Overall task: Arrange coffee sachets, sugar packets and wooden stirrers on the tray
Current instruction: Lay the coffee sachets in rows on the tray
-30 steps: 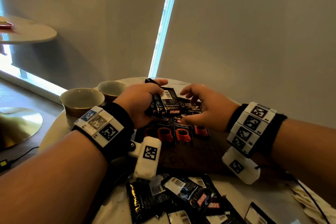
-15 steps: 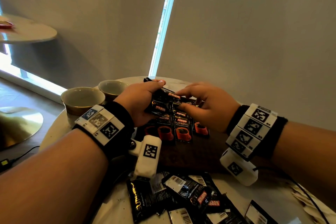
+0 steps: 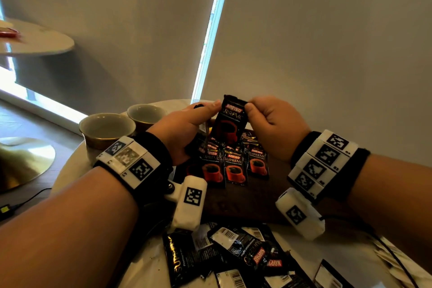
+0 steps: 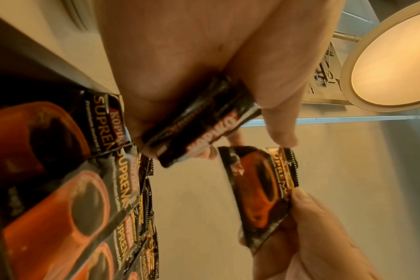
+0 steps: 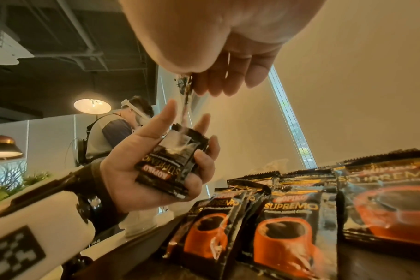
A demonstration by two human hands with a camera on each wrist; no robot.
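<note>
right hand (image 3: 272, 124) pinches top corner of raised coffee sachet (image 3: 230, 121), hanging upright above the tray (image 3: 252, 196) | left hand (image 3: 181, 130) grips a bundle of sachets (image 5: 173, 166), thumb touching the raised sachet | row of sachets (image 3: 233, 166) lies on tray beneath | loose sachets (image 3: 233, 255) near edge | 2 cups (image 3: 106, 128) left | white packets (image 3: 397, 262) right

- A café or lounge-like room, perhaps an office break area; which one cannot be told.
- Round pale table (image 3: 77, 170) near, a second round table (image 3: 39, 42) far left.
- Roller blinds (image 3: 315, 42) over tall windows.
- Pendant lamps (image 5: 92, 106) under a dark open ceiling (image 5: 60, 37) with exposed ducts.
- Two ceramic cups (image 3: 106, 127) beside branded coffee sachets (image 3: 235, 168).
- Greenery (image 5: 2, 187) left.
</note>
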